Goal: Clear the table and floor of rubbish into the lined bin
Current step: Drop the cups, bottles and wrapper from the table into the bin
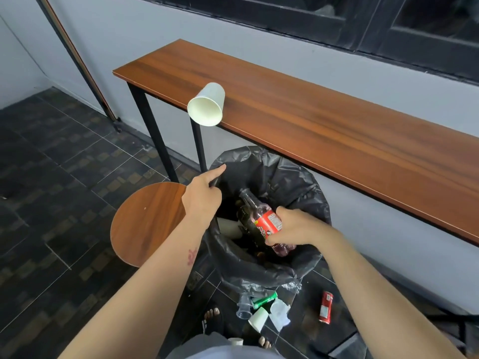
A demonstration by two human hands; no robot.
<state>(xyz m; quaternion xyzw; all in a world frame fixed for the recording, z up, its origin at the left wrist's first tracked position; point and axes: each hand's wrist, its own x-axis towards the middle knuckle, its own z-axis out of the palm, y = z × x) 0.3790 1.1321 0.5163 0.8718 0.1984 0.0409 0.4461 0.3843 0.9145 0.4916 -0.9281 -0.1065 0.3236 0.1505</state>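
The bin (293,177), lined with a black bag, stands on the floor against the long wooden table (324,125). My left hand (202,195) grips the liner's left rim and holds it apart. Over the bin's mouth, my right hand (293,226) holds a dark plastic bottle (259,218) with a red label, neck pointing up and left. Paper cups lie inside the bin. A white paper cup (207,104) lies on its side at the table's front edge, mouth towards me. On the floor below the bin lie a white paper cup (258,319), clear plastic cups (279,313), a green wrapper (263,299) and a red can (325,307).
A round wooden stool (145,221) stands just left of the bin, under my left arm. Dark tiled floor (64,177) spreads to the left. My sandalled feet (212,320) are close to the floor rubbish. A grey wall and a dark window run behind the table.
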